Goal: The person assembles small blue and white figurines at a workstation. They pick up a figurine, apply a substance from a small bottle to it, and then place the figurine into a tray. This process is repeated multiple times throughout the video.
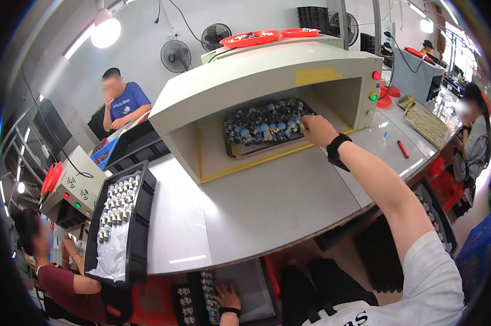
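Note:
My right hand (318,131) reaches into the opening of a cream-coloured box-shaped machine (267,65). Its fingers are bent together at the right edge of a dark tray (235,151) crowded with small blue, white and black figurines (264,129). What the fingertips pinch, a figurine or the tray's rim, is hidden. Below the table edge, my left hand (227,296) has its fingers spread beside a row of similar small figurines (208,288) in a black tray. Both wrists carry black bands.
A black crate (142,217) with rows of figurines on white sheeting stands at the left. On the table to the right lie a red pen-like item (402,149) and a tray of pale small pieces (426,125). Red plates (251,39) sit atop the machine. Other people sit left and right.

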`<state>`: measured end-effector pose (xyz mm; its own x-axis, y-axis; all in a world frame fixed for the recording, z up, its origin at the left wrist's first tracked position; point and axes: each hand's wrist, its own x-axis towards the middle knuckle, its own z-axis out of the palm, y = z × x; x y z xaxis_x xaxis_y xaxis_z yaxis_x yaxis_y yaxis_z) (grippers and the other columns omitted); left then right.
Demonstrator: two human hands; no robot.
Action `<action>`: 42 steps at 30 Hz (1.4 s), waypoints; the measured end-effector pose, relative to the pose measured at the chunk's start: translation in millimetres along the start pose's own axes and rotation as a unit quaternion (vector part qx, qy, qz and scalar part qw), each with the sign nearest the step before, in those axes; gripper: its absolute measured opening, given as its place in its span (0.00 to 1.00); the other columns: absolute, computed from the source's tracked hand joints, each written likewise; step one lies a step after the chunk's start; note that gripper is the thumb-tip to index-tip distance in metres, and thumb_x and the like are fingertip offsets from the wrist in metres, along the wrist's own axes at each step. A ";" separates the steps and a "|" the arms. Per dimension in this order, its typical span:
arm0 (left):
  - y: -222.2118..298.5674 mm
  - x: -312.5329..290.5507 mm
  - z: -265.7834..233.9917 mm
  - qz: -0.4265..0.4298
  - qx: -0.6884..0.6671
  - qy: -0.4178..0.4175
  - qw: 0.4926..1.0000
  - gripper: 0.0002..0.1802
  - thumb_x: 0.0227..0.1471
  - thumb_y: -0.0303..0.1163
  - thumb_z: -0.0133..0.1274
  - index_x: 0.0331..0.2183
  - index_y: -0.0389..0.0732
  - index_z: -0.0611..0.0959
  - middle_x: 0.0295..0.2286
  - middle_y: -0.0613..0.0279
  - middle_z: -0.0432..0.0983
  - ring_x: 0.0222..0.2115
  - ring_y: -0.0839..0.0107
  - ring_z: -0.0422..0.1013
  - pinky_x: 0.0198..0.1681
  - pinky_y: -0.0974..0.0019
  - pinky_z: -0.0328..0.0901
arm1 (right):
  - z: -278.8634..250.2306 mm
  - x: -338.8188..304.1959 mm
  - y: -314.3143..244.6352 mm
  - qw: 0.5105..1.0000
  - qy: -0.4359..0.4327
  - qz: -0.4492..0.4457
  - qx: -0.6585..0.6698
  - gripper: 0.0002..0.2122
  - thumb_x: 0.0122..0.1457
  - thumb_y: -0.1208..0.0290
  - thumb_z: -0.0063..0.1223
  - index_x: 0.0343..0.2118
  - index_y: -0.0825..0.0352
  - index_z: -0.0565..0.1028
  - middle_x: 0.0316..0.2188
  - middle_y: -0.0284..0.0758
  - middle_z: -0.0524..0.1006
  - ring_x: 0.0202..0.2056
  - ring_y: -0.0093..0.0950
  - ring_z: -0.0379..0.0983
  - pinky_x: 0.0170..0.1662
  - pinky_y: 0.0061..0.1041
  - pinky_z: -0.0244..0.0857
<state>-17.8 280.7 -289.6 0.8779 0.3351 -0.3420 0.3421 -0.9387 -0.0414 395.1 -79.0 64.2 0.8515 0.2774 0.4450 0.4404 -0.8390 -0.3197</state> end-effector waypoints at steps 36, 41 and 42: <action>132.2 -121.1 -212.3 0.211 -0.580 -0.046 0.786 0.21 0.55 0.32 0.49 0.49 0.33 0.72 0.43 0.41 0.71 0.46 0.56 0.68 0.48 0.52 0.64 | 20.9 34.5 -1.3 0.858 0.090 0.070 0.501 0.09 0.48 0.78 0.58 0.34 0.71 0.78 0.27 0.38 0.79 0.29 0.23 0.76 0.34 0.20 0.68; 156.1 -126.5 -261.9 0.196 -0.804 0.035 0.561 0.16 0.59 0.25 0.40 0.48 0.29 0.71 0.40 0.47 0.74 0.41 0.63 0.72 0.44 0.65 0.69 | -48.6 -113.8 -90.8 0.893 0.037 -0.112 0.435 0.09 0.50 0.83 0.56 0.36 0.70 0.77 0.31 0.36 0.79 0.32 0.21 0.75 0.35 0.18 0.68; 159.7 -125.7 -269.4 0.189 -0.835 0.041 0.515 0.18 0.60 0.27 0.40 0.51 0.30 0.68 0.42 0.45 0.72 0.42 0.61 0.71 0.44 0.64 0.68 | -56.9 -143.3 -104.1 0.900 0.030 -0.162 0.405 0.09 0.50 0.83 0.57 0.35 0.70 0.77 0.31 0.37 0.79 0.33 0.24 0.75 0.36 0.19 0.69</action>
<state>16.8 110.4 -0.4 0.9754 0.2201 0.0146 -0.1077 0.4173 0.9024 211.1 -58.1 81.3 0.6355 0.4000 0.6604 0.7459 -0.0969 -0.6590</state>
